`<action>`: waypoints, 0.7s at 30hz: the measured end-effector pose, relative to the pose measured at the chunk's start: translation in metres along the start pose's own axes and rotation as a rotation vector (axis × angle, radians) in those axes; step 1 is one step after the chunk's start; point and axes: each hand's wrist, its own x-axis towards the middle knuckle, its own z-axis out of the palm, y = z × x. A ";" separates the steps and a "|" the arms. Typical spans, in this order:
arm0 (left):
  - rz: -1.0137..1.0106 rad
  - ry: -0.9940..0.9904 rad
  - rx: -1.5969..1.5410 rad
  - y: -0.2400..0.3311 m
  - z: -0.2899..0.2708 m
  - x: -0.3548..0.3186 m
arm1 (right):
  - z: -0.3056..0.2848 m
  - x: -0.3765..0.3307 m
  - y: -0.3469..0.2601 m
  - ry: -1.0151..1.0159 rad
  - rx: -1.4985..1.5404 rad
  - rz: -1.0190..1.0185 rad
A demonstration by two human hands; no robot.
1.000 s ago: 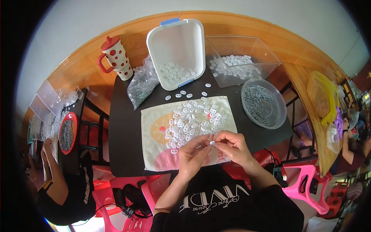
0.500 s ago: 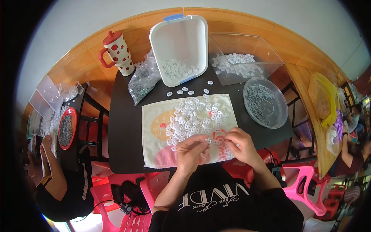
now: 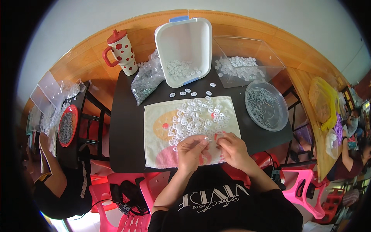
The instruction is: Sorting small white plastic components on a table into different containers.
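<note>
My left hand (image 3: 191, 154) pinches a small white oval piece (image 3: 206, 139) between thumb and fingertips, above the near edge of a patterned cloth (image 3: 154, 116). Close beside it on the right, my right hand (image 3: 234, 151) has its thumb and fingers drawn together. Whatever sits in those fingertips is too small to make out. Just beyond both hands, a loose heap of white two-holed oval pieces (image 3: 195, 120) covers the middle of the cloth. Several more ovals (image 3: 194, 94) lie on the dark table past its far edge.
At the back stand a spotted tumbler (image 3: 123, 54), a bag of grey parts (image 3: 146, 83), a white tub (image 3: 185, 46) and a clear box (image 3: 247, 73) of white pieces. A round clear tub (image 3: 266, 105) holds grey screw-like parts. Another person (image 3: 56, 174) sits left by a red tray (image 3: 68, 127).
My right hand has moved left, closer to my left hand, and its fingers are drawn closer together. My left hand keeps its pinch on the white piece. The whole view has shifted slightly.
</note>
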 end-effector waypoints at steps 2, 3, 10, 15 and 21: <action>0.018 0.020 0.000 -0.002 0.003 0.000 | -0.002 -0.001 -0.005 0.040 0.319 0.166; 0.035 0.041 0.003 -0.003 0.004 0.000 | -0.002 -0.001 -0.007 0.082 0.642 0.334; 0.032 -0.010 0.048 -0.001 0.007 -0.008 | 0.010 0.011 -0.016 0.258 1.111 0.435; 0.037 -0.016 0.107 0.004 0.009 -0.013 | 0.013 0.014 -0.019 0.294 1.030 0.349; 0.003 -0.014 0.102 0.006 0.008 -0.014 | 0.009 0.015 -0.022 0.276 1.003 0.340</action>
